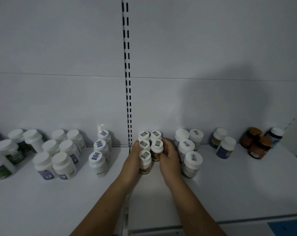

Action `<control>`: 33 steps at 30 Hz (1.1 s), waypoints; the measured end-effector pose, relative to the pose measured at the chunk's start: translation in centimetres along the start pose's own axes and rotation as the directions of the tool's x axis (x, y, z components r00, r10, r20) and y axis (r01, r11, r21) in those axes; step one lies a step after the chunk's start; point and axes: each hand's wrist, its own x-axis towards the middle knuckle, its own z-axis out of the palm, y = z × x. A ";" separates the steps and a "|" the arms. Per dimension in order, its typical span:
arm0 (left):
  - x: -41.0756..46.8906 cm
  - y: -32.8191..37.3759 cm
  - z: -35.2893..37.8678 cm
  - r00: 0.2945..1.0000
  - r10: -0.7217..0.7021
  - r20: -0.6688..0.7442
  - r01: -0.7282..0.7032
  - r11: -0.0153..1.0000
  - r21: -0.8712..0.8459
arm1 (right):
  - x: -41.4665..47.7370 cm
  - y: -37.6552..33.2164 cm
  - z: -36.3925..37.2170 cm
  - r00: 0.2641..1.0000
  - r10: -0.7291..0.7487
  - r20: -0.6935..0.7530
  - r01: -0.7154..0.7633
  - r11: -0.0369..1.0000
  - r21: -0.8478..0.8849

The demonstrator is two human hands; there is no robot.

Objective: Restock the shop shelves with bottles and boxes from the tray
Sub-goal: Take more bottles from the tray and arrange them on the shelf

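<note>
Two bare forearms reach up from the lower edge of the head view and end at the back of the shelf (229, 188). The left hand (133, 157) and right hand (169, 157) stand on either side of a tight group of orange-labelled bottles (145, 155).

The group stands upright between the hands, directly ahead of both, with its long run pointing away toward the back panel. There are three bottles on the left hand's side and two on the right's.

The left hand lies along the left column, fingers seemingly straight and pressed against it rather than wrapped. The right hand curls its fingers round the nearer right bottle (157, 146), which it appears to grip, though the thumb is hidden.

That bottle stands one place farther back than the left column's front bottle, so the gap in front of it is nearest the right hand.

Outside the left hand stands a row of white bottles (98, 160), and outside the right another row (192, 160). No tray is in view.
</note>
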 end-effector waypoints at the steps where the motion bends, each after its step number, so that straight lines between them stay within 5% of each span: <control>1: 0.0 0.0 0.0 1.000 0.007 0.003 -0.007 1.000 0.001 | 0.0 0.0 0.0 1.000 0.000 -0.007 0.000 1.000 -0.006; 6: -0.8 1.0 0.4 1.000 0.027 -0.001 -0.027 0.999 0.038 | -0.8 -0.6 0.1 1.000 -0.015 0.022 0.017 0.996 -0.086; 9: -2.7 3.1 1.0 0.986 0.154 -0.067 -0.121 0.931 0.345 | -2.1 -2.2 -0.4 0.994 -0.103 0.025 0.106 0.981 -0.162; 14: -6.2 9.2 2.0 0.905 0.418 0.076 -0.332 0.585 0.740 | -4.3 -7.7 -1.7 0.945 -0.272 0.178 0.298 0.944 -0.139; 17: -8.6 12.7 0.9 0.806 0.558 0.200 -0.374 0.216 0.902 | -5.3 -11.7 -1.7 0.855 -0.306 0.419 0.408 0.895 -0.180; 20: -12.1 15.3 -1.9 0.762 0.610 0.219 -0.244 -0.043 0.969 | -5.9 -13.5 -0.5 0.724 -0.384 0.574 0.625 0.716 -0.310; 25: -20.8 16.4 -7.7 0.780 0.625 -0.016 0.174 -0.192 0.966 | -8.8 -14.4 4.1 0.520 -0.376 0.767 0.762 0.610 -0.217; 28: -26.8 16.1 -11.0 0.767 0.600 -0.226 0.415 -0.196 0.888 | -12.1 -14.9 7.8 0.374 -0.371 0.850 0.818 0.564 -0.114; 33: -37.1 15.4 -15.7 0.626 0.610 -0.486 0.642 -0.049 0.765 | -20.5 -15.9 14.6 0.123 -0.328 0.937 0.856 0.512 0.067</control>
